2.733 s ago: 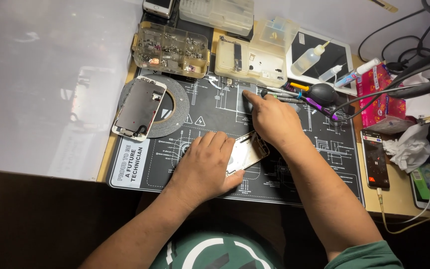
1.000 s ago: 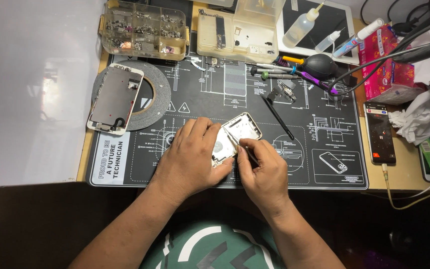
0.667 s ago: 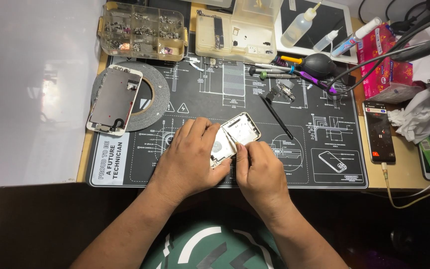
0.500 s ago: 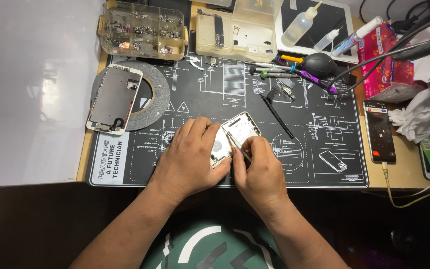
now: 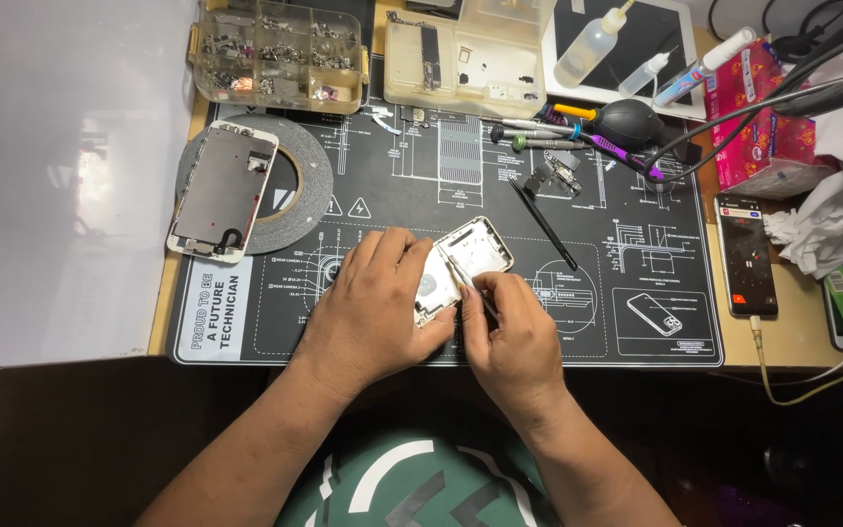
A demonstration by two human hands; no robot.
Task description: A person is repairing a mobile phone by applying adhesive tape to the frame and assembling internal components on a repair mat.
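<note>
Lying at the lower middle of the frame, the opened phone housing (image 5: 465, 263) sits tilted on the black work mat (image 5: 392, 185), its upper right corner free and its lower left part covered by the left hand (image 5: 373, 307), whose fingers are pressed flat on it and curl over its edge. The right hand (image 5: 509, 332) is just beside it, fingers pinched together on a thin metal tool (image 5: 462, 276) whose tip rests inside the housing.

Open mat shows to the right of the hands, toward the mat's lower right corner, and a smaller strip to the left, near the lower left corner. A thin black pry stick (image 5: 543, 224) lies slantwise close above the right hand. At the left, a detached phone screen (image 5: 221, 190) rests on a roll of tape (image 5: 290, 185). Along the top edge stand a clear parts box (image 5: 280, 54) and a beige parts case (image 5: 461, 59), with screwdrivers (image 5: 539, 132) and a black air blower (image 5: 626, 122) below them. Right of the mat lie a lit phone (image 5: 745, 254), a pink tissue pack (image 5: 758, 117) and crumpled tissue (image 5: 826, 229).
</note>
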